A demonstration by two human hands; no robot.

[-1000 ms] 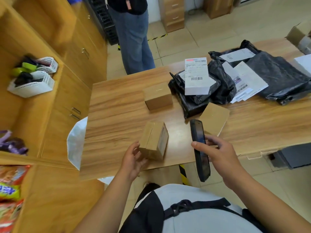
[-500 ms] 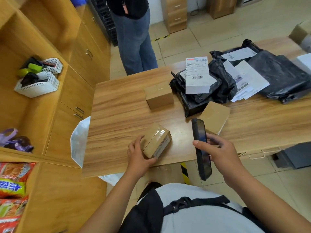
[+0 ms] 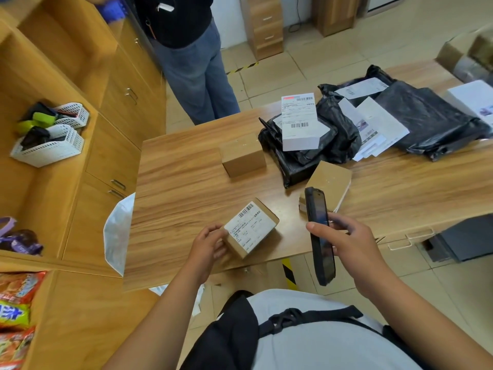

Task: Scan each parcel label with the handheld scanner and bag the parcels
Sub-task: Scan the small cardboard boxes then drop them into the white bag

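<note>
On the long wood-grain table [image 3: 186, 182], the largest items are several crumpled black plastic mailer bags [image 3: 426, 121] heaped at the far right, with loose white paper sheets [image 3: 378, 126] lying on them. A white plastic bag [image 3: 117, 231] hangs at the table's left edge. A white rectangular box bearing a barcode label [image 3: 300, 124] rests on the nearest black bag. A plain brown cardboard box [image 3: 243, 156] stands alone near the table's middle. A flat brown cardboard box [image 3: 329, 180] lies tilted beside the black bag, just behind the scanner. The small brown cardboard parcel [image 3: 252, 229] sits near the front edge, its white barcode label [image 3: 248, 224] turned upward. The left hand [image 3: 208, 247] holds this parcel at its near-left corner, fingers curled against its side. The right hand [image 3: 349, 241] grips the black handheld scanner [image 3: 318, 236], thumb across its face. The scanner is held over the table's front edge, just right of the parcel and apart from it.
</note>
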